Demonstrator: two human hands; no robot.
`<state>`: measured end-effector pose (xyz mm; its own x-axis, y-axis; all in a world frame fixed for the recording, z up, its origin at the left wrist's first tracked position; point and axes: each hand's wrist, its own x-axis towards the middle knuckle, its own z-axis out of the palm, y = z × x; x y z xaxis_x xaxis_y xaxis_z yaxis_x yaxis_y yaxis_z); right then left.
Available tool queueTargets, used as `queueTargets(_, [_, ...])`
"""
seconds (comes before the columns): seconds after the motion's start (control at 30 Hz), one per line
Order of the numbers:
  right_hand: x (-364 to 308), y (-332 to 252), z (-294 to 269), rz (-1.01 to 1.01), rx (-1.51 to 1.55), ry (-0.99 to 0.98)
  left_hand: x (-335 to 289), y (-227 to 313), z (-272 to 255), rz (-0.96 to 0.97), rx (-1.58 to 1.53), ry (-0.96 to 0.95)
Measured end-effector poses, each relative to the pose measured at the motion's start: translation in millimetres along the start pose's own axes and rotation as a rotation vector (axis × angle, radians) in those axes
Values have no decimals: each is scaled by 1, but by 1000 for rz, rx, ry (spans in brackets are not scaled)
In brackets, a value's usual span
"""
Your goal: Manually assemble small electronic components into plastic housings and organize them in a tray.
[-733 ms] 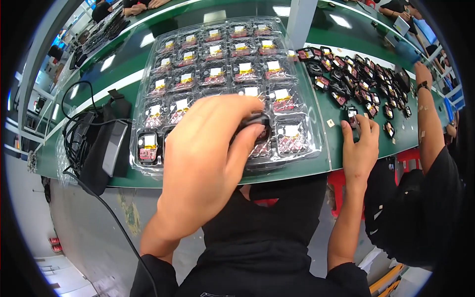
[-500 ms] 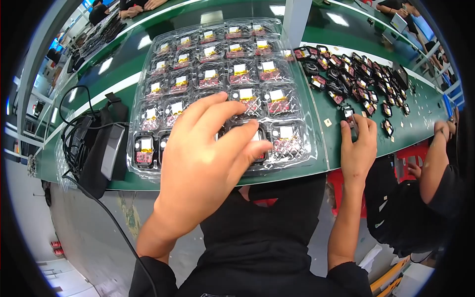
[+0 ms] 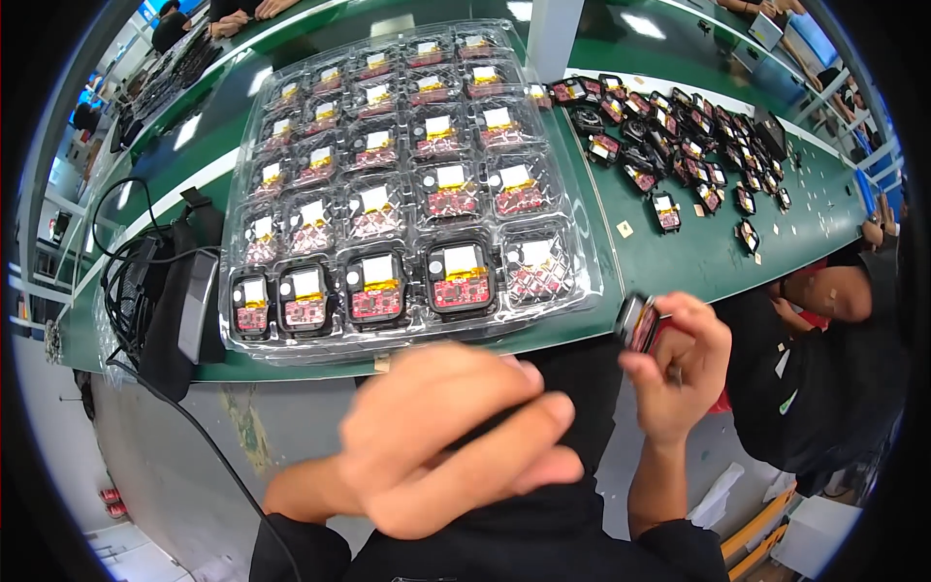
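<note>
My right hand (image 3: 682,373) pinches a small black square device case (image 3: 637,323) between thumb and fingers, tilted, just off the table's front edge. My left hand (image 3: 451,436) hovers in front of the table, blurred by motion, its fingers loosely bent and apart with nothing seen in them. Beyond it lies a clear plastic blister tray (image 3: 589,281) with rows of pockets. In its nearest row, several black cases show red circuit boards and white-and-yellow parts, among them one case (image 3: 459,276) beside the front right pocket. There the board (image 3: 539,267) appears through crinkled clear plastic.
A heap of similar black cases (image 3: 669,141) spreads over the green table (image 3: 669,262) at the right. Black cables and a dark pouch (image 3: 179,320) lie left of the tray. A metal post (image 3: 555,39) rises behind. A co-worker's arm (image 3: 839,291) is close on the right.
My right hand has lifted a case from beside the heap and drawn it toward me. My left hand has pulled back from over the tray, uncovering the front row.
</note>
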<state>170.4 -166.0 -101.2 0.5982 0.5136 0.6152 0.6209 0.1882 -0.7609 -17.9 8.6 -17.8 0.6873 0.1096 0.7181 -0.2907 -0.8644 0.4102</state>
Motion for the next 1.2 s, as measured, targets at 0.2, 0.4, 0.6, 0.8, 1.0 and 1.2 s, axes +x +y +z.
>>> queueTargets(0.2, [-22, -29, 15, 141, 365, -247, -40, 8, 58, -632, -775, 66])
queueTargets(0.4, [-29, -32, 24, 244, 255, -355, -77, 3, 85, -725, -1309, 366])
queueTargets(0.6, [-33, -24, 30, -6, -177, -322, -87, 1, 81, -770, -1377, 396])
queueTargets(0.8, [-34, -29, 30, -237, -415, -354, -86, 6, 77, -936, -1449, 417])
queueTargets(1.0, [-35, -24, 34, -299, -460, -283, -90, 3, 79, -904, -1488, 376])
queueTargets(1.2, [-36, -22, 33, -258, -370, -293, -91, 3, 81, -881, -1457, 361])
